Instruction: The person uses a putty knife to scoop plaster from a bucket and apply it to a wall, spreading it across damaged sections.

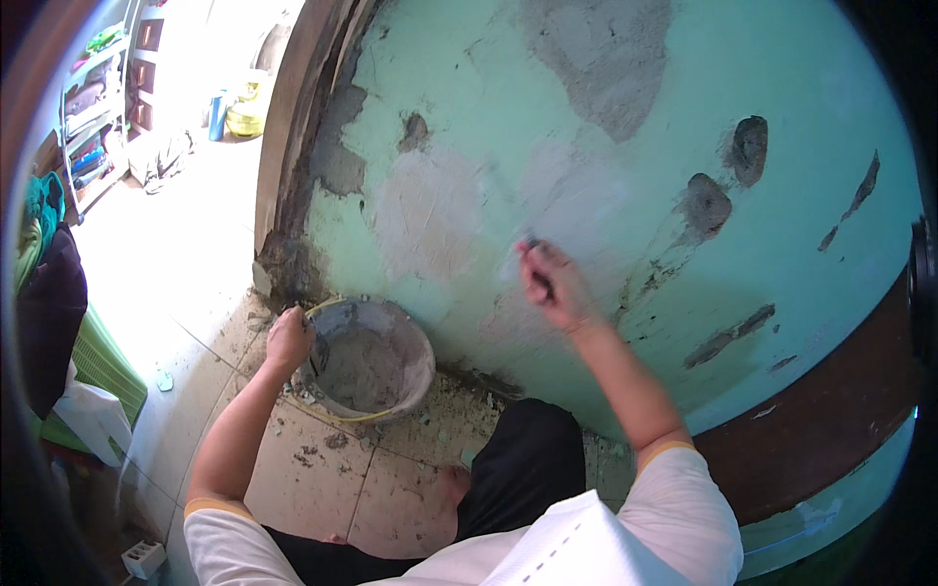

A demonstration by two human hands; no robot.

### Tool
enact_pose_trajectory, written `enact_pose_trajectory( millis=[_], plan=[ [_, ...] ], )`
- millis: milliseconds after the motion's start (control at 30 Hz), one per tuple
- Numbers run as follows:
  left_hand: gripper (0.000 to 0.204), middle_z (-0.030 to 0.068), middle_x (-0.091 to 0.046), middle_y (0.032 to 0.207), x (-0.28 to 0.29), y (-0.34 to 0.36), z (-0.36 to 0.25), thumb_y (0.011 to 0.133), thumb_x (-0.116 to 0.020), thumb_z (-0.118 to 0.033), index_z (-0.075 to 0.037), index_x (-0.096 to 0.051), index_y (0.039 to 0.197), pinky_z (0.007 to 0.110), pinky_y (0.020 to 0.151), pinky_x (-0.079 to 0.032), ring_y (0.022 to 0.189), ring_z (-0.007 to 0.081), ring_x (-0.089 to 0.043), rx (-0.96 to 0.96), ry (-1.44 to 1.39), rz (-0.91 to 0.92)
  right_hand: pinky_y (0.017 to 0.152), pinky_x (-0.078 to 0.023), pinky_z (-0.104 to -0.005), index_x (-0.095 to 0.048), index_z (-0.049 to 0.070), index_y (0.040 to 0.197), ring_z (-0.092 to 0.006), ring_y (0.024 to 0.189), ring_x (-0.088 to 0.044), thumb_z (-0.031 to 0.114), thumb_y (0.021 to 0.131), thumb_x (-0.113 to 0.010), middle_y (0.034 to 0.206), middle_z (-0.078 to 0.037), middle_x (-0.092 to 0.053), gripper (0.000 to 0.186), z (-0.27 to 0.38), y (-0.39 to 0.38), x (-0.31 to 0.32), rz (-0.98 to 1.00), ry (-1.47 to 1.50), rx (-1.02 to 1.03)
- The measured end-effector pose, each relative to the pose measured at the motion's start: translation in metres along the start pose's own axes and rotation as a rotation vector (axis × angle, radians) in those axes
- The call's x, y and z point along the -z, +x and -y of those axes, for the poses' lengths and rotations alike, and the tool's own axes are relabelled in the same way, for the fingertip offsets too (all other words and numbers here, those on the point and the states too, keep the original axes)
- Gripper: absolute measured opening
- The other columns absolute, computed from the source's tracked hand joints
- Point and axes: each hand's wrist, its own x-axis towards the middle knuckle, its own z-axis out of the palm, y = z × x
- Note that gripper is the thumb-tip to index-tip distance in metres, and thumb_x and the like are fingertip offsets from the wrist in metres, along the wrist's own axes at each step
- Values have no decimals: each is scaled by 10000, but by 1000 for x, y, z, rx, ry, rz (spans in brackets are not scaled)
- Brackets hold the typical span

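Note:
My right hand (555, 283) is closed around a small dark-handled tool (541, 283) held up at the green wall (469, 327). Motion smears the tool's far end, so its shape is unclear. Pale, smooth filler patches (428, 215) lie on the wall to the left of this hand and around it. Down at the left, my left hand (290, 339) is closed at the rim of a round bucket (427, 344). A thin dark thing shows below its fingers, too hidden to name. Grey wet mix (366, 371) lies inside the bucket, and a yellow handle hangs along its near side.
Bare holes (707, 203) and a large grey patch (611, 68) mark the wall. A worn wooden door frame (293, 127) borders it at left. Crumbled debris (322, 444) covers floor tiles around the bucket. Further left are a green plastic basket (107, 366) and a shelf rack (95, 127).

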Motion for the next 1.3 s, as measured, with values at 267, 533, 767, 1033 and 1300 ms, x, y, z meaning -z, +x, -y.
enact_pose_trajectory(
  millis=[267, 533, 767, 1033, 1300],
  plan=[
    [152, 191, -631, 975, 3, -5, -4, 823, -620, -144, -31, -563, 905, 486, 845, -496, 986, 396, -623, -11, 3, -20, 500, -363, -179, -646, 6, 1251, -36, 641, -494, 361, 996, -643, 809, 34, -574, 437, 179, 11, 4, -152, -221, 504],
    [139, 184, -631, 966, -3, -6, 4, 831, -626, -136, -34, -562, 901, 474, 833, -500, 968, 388, -625, -25, 15, -41, 443, -310, -211, -683, 32, 1107, -60, 528, -469, 383, 1022, -593, 724, 18, -575, 373, 179, 8, 21, -388, -409, 444],
    [151, 192, -639, 987, -4, -4, -1, 849, -617, -159, -33, -574, 920, 481, 845, -502, 986, 387, -631, 3, 24, -68, 426, -268, -227, -700, 49, 1043, -51, 482, -419, 403, 1027, -580, 648, 26, -538, 374, 212, 26, -2, -415, -589, 724],
    [158, 193, -635, 990, -6, -6, 5, 847, -616, -164, -30, -571, 919, 482, 853, -503, 991, 388, -631, -1, 24, -19, 428, -266, -234, -697, 24, 996, -46, 476, -387, 418, 1009, -609, 650, 27, -526, 403, 166, 9, 12, -636, -638, 623],
    [190, 186, -633, 995, -4, -3, -1, 828, -660, -162, -31, -571, 932, 478, 863, -501, 1013, 387, -624, -7, 34, -15, 404, -261, -242, -694, 17, 991, -47, 456, -386, 433, 1016, -589, 625, 26, -509, 430, 191, 47, 9, -650, -754, 696]
  ],
)
